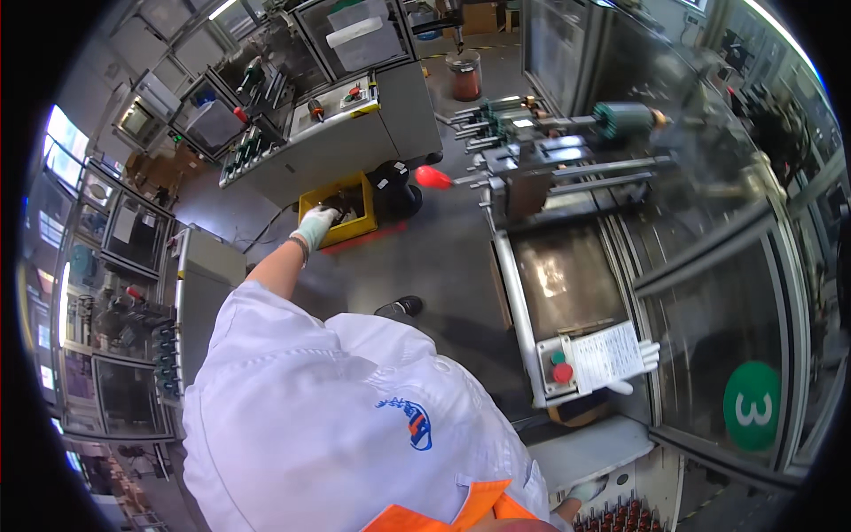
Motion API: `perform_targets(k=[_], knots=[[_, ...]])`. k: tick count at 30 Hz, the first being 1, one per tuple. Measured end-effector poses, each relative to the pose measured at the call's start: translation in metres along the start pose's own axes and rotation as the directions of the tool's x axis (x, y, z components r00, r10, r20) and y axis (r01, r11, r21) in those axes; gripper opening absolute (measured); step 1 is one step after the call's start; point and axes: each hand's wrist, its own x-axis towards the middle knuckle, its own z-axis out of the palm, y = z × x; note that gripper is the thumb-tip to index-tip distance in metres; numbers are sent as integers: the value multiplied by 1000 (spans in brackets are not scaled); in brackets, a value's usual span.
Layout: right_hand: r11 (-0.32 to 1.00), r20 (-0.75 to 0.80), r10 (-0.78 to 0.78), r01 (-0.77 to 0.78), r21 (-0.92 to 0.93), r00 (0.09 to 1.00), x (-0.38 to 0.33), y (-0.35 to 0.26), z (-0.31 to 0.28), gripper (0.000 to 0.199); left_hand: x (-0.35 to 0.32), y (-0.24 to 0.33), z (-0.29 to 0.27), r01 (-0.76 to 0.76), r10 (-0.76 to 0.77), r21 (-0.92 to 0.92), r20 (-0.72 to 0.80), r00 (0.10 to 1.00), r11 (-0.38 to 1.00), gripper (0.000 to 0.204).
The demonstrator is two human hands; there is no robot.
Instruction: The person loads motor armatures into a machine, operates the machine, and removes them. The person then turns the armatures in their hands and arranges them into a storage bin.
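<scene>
My left hand (314, 226), in a pale glove, is stretched out ahead over the near left side of a yellow bin (359, 230) on the floor. Its fingers are curled down among dark contents. Whatever they hold cannot be told from those contents. My right hand (585, 490), gloved as well, is far back at the lower right, at the edge of a tray of rotors (625, 514) with reddish-brown bodies and upright shafts. Its fingers are small and partly hidden, so their grip is unclear.
A black container (394, 191) stands against the bin's right side. On the right is a machine with a red-knobbed lever (434, 177), a green-bodied rotor (625, 121) and a button box (558, 368). A grey workbench (355, 142) stands behind the bin. My shoe (401, 307) shows below.
</scene>
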Motion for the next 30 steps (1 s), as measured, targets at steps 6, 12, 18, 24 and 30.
perform_targets(k=[6,12,18,24,30], knots=[[904,303,98,-212,371,948,66,124,-151,58,224,-68,-59,93,-58,111,-281,958,989,56],[668,657,75,-527,525,751,56,235,-273,61,423,-58,-92,230,-169,134,-360,918,964,69],[289,953,6,-913,287,302,-104,370,-382,65,619,-147,-129,115,-105,198,-60,993,973,73],[279,958,41,-924,261,283,-140,423,-418,80,769,-203,-156,208,-250,-383,-63,966,900,23],[275,971,-26,-932,237,239,-71,471,-512,58,732,-217,-110,304,-226,-510,209,951,805,56]])
